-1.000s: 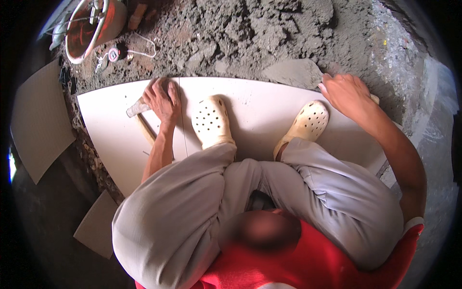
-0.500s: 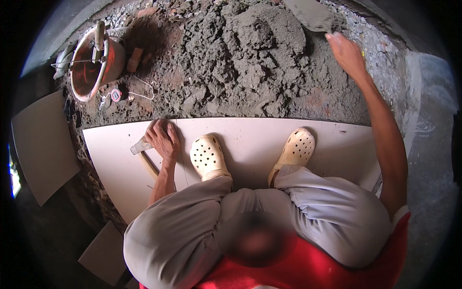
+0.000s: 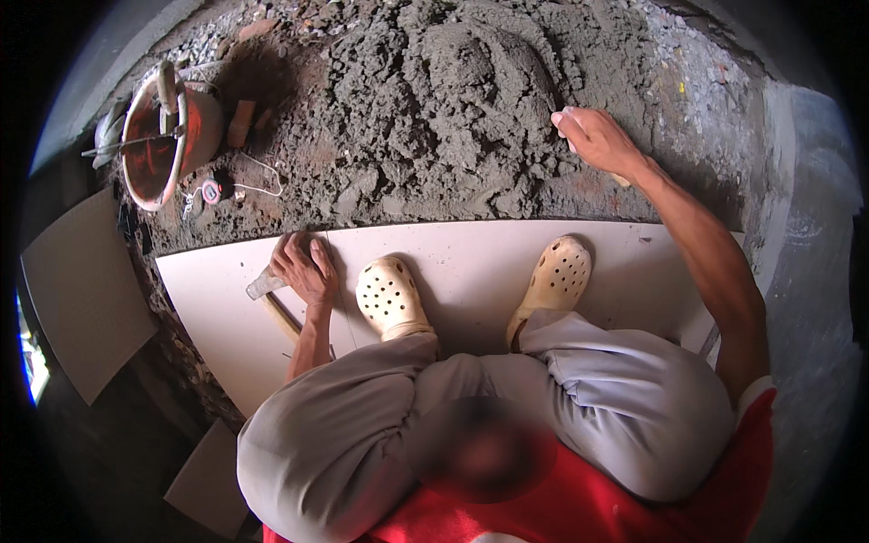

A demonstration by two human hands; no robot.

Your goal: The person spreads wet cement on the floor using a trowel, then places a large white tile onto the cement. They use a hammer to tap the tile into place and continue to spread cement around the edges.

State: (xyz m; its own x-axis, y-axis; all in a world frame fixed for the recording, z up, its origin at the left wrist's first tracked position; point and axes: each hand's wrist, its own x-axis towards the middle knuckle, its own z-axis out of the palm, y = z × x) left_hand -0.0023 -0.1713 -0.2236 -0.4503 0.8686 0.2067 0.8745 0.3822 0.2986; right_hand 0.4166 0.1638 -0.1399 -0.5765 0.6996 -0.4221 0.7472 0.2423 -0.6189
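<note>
My right hand (image 3: 597, 143) is closed around the handle of a trowel (image 3: 620, 179); only the handle's end shows below the fist. The blade is hard to make out against the heap of wet grey mortar (image 3: 480, 100). My left hand (image 3: 304, 269) lies with spread fingers on the white tile (image 3: 462, 237), close to its far edge. Beside and partly under that hand is a hammer (image 3: 265, 284), its wooden handle slanting toward me.
A bucket (image 3: 204, 122) with a wooden-handled tool across it stands at the far left. Near it lie a brick piece (image 3: 241, 123) and a red string reel (image 3: 212, 191). My clog-shod feet (image 3: 389, 294) rest on the tiles. More tiles (image 3: 86, 290) lie left; a wall (image 3: 806, 226) bounds the right.
My right hand has come nearer and leftward with the trowel, from the far right rubble to the mortar heap's right side. The left hand stays almost in place.
</note>
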